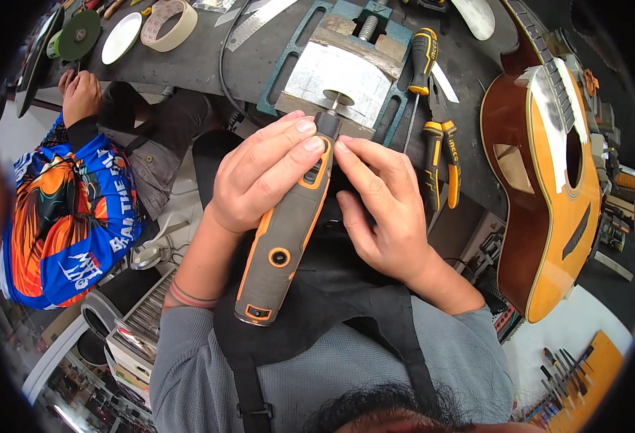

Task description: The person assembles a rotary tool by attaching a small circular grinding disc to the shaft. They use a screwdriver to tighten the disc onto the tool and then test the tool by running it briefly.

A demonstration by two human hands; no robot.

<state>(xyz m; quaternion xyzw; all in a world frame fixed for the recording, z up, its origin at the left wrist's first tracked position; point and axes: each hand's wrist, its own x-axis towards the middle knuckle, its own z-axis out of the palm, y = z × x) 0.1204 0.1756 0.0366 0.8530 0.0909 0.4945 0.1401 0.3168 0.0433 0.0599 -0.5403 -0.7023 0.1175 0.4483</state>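
A grey and orange cordless rotary tool (281, 231) slants across the middle, its nose pointing away from me. My left hand (263, 173) wraps round its front half, fingers over the top near the switch. Against the tool's black collar, my right hand (382, 206) presses its curled fingertips from the right; its thumb lies close to the body. A small round disc (337, 94) on a thin shaft extends from the nose. It meets a pale metal sheet (314, 76) held in a teal bench vise (278, 90). Exactly where the disc touches cannot be made out.
Right of the vise lie a screwdriver (423, 61) and pliers (443, 144). An acoustic guitar (534, 267) stands at the right. Tape (164, 43) and a steel ruler (256, 29) lie on the dark bench (195, 68). A co-worker's hand (81, 94) is at the left.
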